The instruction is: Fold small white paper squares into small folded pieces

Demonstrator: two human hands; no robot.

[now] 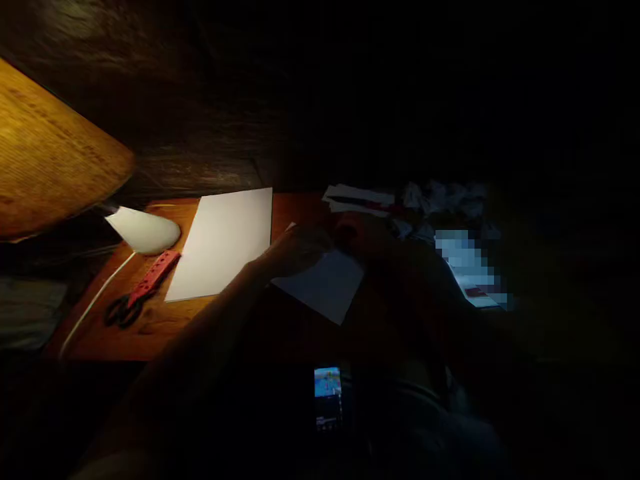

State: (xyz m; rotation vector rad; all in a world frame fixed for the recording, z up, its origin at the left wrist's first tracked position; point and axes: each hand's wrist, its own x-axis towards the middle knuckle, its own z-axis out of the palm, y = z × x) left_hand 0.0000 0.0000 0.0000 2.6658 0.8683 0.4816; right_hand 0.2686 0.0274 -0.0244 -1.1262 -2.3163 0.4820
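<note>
Over the middle of the dim table, a white sheet of paper [325, 283] sits at an angle, one corner towards me. My left hand [303, 247] lies across its upper left part, fingers closed at the sheet. At the paper's upper right edge is my right hand [357, 233], its fingers curled in and close to the left ones. Deep shadow hides most of the fingertips and the exact grip. To the left of my hands lies a larger pile of flat white paper [225, 243].
A lamp with a white base [150, 230] and a yellow shade [55, 153] stands at left. Scissors with black handles [125, 311] lie by a pink patterned strip [154, 275]. Paper strips [360, 195], crumpled white pieces [445, 199] and a bright blurred-out sheet [467, 267] are right. A lit phone [328, 399] is below.
</note>
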